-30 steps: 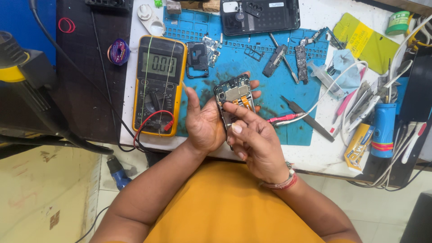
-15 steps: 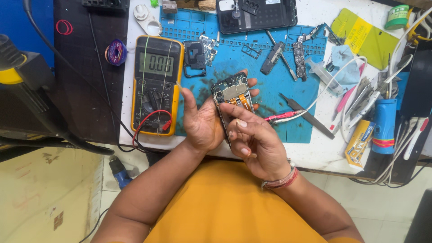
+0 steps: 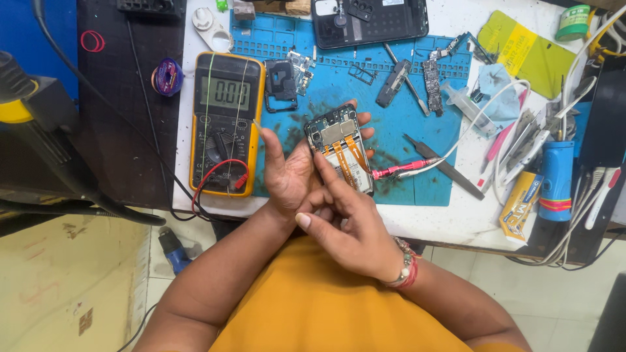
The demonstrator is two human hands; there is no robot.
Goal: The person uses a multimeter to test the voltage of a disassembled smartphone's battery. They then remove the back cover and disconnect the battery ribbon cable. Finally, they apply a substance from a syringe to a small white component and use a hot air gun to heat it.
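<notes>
While left hand (image 3: 290, 176) cradles opened phone (image 3: 340, 151) above blue mat (image 3: 398, 169), fingers wrapped round it, right hand (image 3: 349, 225) presses fingertip on orange ribbon cable (image 3: 345, 160), possibly seating connector. Red probe (image 3: 394, 171) at 3 o'clock; meter (image 3: 225, 124) at 9. Next move needs fine, light pressure.

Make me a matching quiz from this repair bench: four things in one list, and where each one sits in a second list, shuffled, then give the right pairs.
Things
1. opened phone
2. multimeter
3. red probe
4. tape roll

Places
A. top right corner of the table
B. held in the left hand, with the right hand fingers on it
C. left edge of the blue mat, with its display showing
D. lying on the mat just right of the phone

Pairs: 1-B, 2-C, 3-D, 4-A
</notes>
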